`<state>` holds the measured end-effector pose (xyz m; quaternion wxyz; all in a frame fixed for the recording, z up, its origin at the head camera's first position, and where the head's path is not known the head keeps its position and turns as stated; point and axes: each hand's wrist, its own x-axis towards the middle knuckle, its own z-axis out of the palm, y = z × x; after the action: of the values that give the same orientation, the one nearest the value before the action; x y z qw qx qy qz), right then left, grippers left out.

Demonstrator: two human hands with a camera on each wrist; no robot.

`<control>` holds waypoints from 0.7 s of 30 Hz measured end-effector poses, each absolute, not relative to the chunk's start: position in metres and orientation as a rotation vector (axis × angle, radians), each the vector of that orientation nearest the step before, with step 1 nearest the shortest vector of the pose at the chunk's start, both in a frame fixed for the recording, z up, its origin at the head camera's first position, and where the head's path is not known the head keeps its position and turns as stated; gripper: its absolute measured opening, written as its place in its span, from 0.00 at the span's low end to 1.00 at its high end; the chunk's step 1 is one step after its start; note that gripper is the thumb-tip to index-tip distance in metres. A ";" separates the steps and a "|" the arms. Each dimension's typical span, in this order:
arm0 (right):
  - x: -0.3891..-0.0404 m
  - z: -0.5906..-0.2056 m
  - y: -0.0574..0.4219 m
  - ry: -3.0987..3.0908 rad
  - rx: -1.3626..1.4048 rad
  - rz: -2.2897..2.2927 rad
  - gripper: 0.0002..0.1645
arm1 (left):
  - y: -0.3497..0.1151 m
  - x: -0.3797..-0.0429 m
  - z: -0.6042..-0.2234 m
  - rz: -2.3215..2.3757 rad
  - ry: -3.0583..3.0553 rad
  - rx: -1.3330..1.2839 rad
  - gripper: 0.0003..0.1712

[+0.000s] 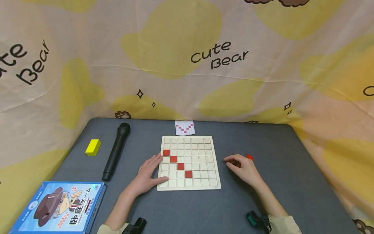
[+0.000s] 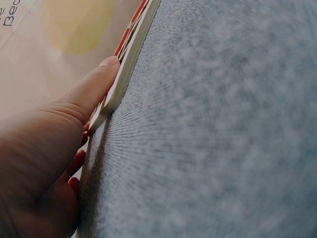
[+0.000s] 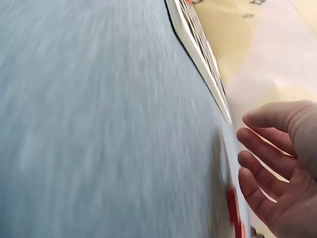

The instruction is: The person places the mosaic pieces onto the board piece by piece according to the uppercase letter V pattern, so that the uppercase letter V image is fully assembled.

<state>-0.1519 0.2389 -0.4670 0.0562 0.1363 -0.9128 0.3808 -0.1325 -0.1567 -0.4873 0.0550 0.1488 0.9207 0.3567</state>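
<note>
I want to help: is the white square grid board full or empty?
Partly filled: the white grid board holds four red square tiles, with many bare cells.

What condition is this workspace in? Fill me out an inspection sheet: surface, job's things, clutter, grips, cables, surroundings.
Surface: gray tabletop, looks flat.
Job's things: white grid board with four red squares stepping diagonally down to the right; pattern card with a V of colored squares beyond it; a red piece partly hidden behind the right hand.
Clutter: yellow block, black microphone and blue box, all on the left.
Grips: left grip rests on the board's left edge; right grip is bent loosely, nothing visibly held.
Cables: nothing seen.
Surroundings: patterned cloth with "cute Bear" lettering.
</note>
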 end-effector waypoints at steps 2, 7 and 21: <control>-0.147 -0.467 0.249 -2.777 0.415 1.135 0.10 | -0.157 -0.133 -0.488 1.081 2.797 0.453 0.51; -0.137 -0.466 0.270 -2.801 0.432 1.042 0.12 | -0.157 -0.133 -0.488 1.075 2.799 0.444 0.51; -0.128 -0.468 0.288 -2.830 0.477 0.898 0.18 | -0.156 -0.133 -0.488 1.060 2.813 0.451 0.51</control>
<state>-0.1275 0.2882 -0.4681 0.0672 0.1582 -0.9390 0.2981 -0.1335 -0.1562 -0.4883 0.0509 0.1483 0.9242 0.3482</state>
